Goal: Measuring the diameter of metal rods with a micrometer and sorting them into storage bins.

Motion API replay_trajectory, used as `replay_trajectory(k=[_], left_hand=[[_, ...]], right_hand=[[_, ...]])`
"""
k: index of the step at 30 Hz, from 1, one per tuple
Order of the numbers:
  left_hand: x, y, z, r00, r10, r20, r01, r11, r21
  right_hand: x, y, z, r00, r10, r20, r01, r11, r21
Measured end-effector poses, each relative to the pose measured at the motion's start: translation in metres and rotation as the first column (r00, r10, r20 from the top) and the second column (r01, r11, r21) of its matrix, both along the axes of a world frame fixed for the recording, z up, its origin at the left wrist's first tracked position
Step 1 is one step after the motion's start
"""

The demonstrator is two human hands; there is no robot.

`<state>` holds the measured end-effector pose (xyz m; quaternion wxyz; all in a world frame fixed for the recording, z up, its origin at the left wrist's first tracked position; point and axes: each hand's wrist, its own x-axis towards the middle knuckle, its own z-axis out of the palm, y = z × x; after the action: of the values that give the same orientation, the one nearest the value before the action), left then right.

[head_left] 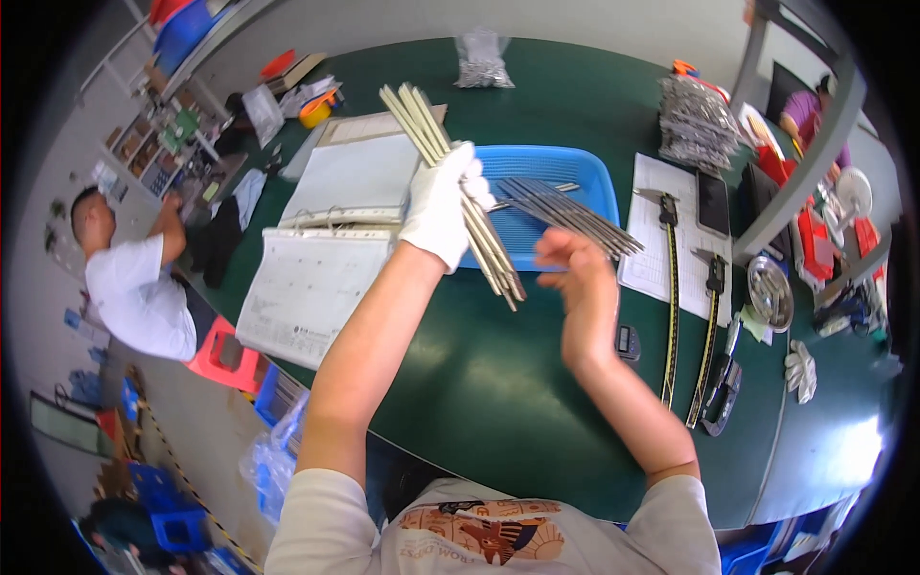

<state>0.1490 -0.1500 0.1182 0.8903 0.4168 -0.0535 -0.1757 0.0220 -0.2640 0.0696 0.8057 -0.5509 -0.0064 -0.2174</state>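
My left hand point(442, 209), in a white glove, is closed round a bundle of thin metal rods point(416, 122) that slants over the left side of a blue basket. My bare right hand point(582, 287) is held up near the basket's front right corner, fingers apart and slightly curled, with nothing visible in it. Beyond its fingertips, a second group of darker metal rods point(565, 213) rests across the blue basket point(602, 182), their ends sticking out over the right rim. A small digital gauge point(627, 342) lies right of my right wrist.
An open ring binder point(311, 278) lies on the left of the green table point(450, 383). Calipers point(668, 287), a phone point(712, 203), a micrometer point(721, 398) and a metal bowl point(770, 292) lie right. Bagged parts point(698, 125) are stacked behind. A grey post point(800, 144) rises right. Another person point(144, 287) sits left.
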Motion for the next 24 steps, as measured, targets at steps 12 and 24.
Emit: replay_trajectory(k=[12,24], left_hand=[[-0.099,0.029,-0.029,0.476,0.325,0.817,-0.634,0.771,0.064],[-0.151,0.175,-0.046,0.64,0.659,0.395,-0.768,0.565,0.302]], right_hand=[[0.012,0.064,-0.074,0.723,0.69,-0.039,-0.465,0.528,0.711],[-0.021,0.202,-0.035,0.272,0.954,-0.127,-0.655,0.28,0.702]])
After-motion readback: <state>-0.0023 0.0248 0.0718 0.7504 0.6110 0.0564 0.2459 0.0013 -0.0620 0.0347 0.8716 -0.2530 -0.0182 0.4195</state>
